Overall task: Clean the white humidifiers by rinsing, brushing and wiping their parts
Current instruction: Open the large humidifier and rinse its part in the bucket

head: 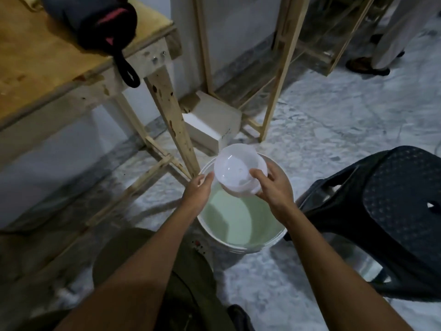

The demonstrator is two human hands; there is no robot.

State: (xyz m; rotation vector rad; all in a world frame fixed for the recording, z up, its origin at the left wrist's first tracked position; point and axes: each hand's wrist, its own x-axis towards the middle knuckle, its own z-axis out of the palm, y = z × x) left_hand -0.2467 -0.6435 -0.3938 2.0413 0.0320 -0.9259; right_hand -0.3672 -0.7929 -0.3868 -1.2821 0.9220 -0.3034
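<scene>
A white, translucent humidifier tank [235, 164] is held tilted above a white bucket [241, 244] that holds pale greenish water. My right hand [274, 185] grips the tank at its lower right rim, thumb curled over the edge. My left hand [198, 191] sits just left of the tank with relaxed fingers; whether its fingertips touch the tank I cannot tell. The tank's open mouth faces the camera.
A dark plastic stool [391, 218] stands right of the bucket. A wooden table [47, 63] with a black bag [95, 22] is at the upper left. A white box [212, 123] lies behind the bucket by wooden frames. A person's feet [367, 65] show at far right.
</scene>
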